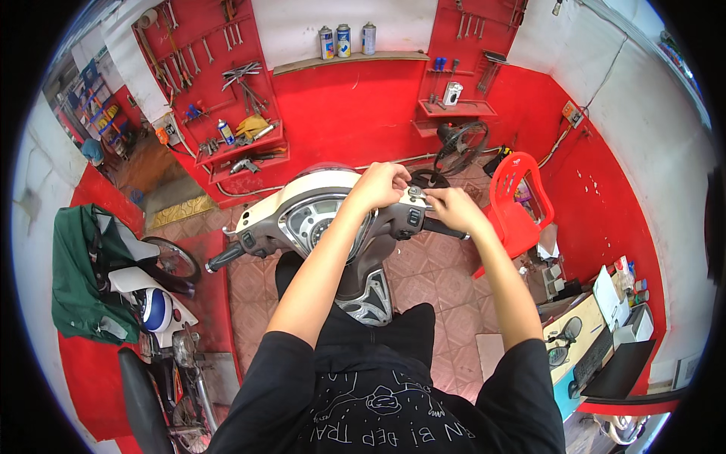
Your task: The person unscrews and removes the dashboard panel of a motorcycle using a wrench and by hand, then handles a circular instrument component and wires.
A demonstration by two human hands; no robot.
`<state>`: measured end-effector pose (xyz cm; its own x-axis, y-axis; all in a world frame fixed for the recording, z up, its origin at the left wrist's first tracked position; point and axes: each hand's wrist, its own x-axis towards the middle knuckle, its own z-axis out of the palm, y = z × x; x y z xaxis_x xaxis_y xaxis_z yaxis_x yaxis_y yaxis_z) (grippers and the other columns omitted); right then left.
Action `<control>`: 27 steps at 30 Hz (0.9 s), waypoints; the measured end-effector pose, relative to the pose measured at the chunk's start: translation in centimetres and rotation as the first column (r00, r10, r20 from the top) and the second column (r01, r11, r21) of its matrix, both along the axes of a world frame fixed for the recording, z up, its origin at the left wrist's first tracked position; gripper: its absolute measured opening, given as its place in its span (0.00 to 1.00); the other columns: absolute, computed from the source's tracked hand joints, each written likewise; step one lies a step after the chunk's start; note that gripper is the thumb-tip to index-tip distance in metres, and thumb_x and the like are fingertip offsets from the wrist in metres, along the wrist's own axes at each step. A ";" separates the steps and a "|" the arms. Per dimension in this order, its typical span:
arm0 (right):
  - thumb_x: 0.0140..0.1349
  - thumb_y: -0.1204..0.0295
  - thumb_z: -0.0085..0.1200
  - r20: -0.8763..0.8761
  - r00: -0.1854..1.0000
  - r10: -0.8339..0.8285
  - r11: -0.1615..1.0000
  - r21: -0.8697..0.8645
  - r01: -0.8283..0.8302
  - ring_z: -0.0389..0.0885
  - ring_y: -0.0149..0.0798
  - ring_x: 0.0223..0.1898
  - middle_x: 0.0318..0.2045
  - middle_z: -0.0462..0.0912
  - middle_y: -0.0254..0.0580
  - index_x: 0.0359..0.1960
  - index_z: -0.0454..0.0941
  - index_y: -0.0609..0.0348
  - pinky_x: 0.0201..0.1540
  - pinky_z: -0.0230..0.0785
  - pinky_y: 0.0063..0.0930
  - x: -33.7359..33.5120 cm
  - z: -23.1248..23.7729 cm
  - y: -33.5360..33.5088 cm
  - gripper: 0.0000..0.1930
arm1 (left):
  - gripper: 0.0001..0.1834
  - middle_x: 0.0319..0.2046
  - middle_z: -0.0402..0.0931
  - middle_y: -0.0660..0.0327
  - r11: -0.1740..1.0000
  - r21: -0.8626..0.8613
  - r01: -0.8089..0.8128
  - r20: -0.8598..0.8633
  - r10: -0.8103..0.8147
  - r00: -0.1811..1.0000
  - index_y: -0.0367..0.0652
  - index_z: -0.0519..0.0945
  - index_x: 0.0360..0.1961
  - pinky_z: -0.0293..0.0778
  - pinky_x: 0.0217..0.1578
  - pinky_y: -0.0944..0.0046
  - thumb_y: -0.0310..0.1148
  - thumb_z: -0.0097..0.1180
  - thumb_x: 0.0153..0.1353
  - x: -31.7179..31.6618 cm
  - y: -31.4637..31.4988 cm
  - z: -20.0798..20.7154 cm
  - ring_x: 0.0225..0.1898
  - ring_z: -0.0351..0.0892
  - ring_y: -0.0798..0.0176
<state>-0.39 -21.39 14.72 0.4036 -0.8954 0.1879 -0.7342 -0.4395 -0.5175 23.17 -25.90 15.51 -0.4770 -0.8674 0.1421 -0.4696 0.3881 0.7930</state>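
The cream and grey scooter handlebar cover [261, 215] stretches across in front of me, with the round instrument panel [311, 221] in its middle. My left hand [382, 184] reaches over the right half of the cover, fingers curled and thumb side toward a small metal fitting [416, 194]. From the other side my right hand [456, 208] meets the same fitting, its fingers pinched together. Whatever is between the fingers of either hand is too small to tell. Just below sit the switch block [414, 218] and the black right grip [446, 228]. The left grip [225, 256] is untouched.
Wrenches hang on red wall boards [204, 53]. A red shelf [243, 151] holds a drill and cans. To the right stand a red chair [518, 200], a black fan [460, 144] and a desk [582, 333]. Another motorbike [162, 310], partly under a green cover, is at left.
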 end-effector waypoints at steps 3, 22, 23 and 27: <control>0.67 0.74 0.49 0.041 0.986 -0.159 0.985 -0.054 0.161 0.85 0.63 0.43 0.38 0.84 0.68 0.54 0.79 0.69 0.49 0.75 0.53 3.5 -0.1 4.8 0.17 | 0.23 0.40 0.88 0.48 0.998 -0.056 0.028 0.021 -0.027 0.999 0.32 0.84 0.48 0.83 0.49 0.60 0.21 0.60 0.47 -0.4 -0.2 -0.3 0.44 0.89 0.56; 0.65 0.73 0.56 0.087 0.980 -0.177 0.947 0.286 0.146 0.88 0.42 0.40 0.41 0.89 0.53 0.56 0.84 0.52 0.46 0.75 0.35 -1.0 -0.1 -0.6 0.17 | 0.27 0.43 0.88 0.48 1.000 0.008 -0.010 0.059 0.010 0.998 0.33 0.81 0.52 0.81 0.48 0.59 0.19 0.53 0.46 -0.5 -0.2 -0.2 0.46 0.88 0.55; 0.66 0.74 0.56 0.131 0.978 -0.160 0.945 0.305 0.114 0.86 0.36 0.38 0.40 0.89 0.54 0.56 0.83 0.58 0.46 0.75 0.32 -1.1 -0.2 -0.9 0.17 | 0.27 0.43 0.88 0.48 1.000 0.008 -0.010 0.060 0.010 0.998 0.33 0.81 0.52 0.81 0.48 0.59 0.19 0.53 0.46 -0.5 -0.3 -0.2 0.46 0.88 0.55; 0.67 0.74 0.54 0.250 0.959 -0.134 0.935 0.352 0.039 0.88 0.39 0.43 0.44 0.88 0.56 0.58 0.81 0.62 0.49 0.76 0.34 -0.8 -1.5 -0.2 0.18 | 0.27 0.43 0.88 0.49 0.999 0.036 -0.016 0.054 0.014 0.998 0.34 0.82 0.52 0.81 0.50 0.59 0.21 0.55 0.45 -0.6 -0.3 -0.1 0.47 0.88 0.54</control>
<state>-1.24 -21.57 13.25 0.2994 -0.9531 -0.0450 -0.5759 -0.1429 -0.8050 22.56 -26.23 15.39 -0.4700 -0.8786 0.0845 -0.5178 0.3520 0.7798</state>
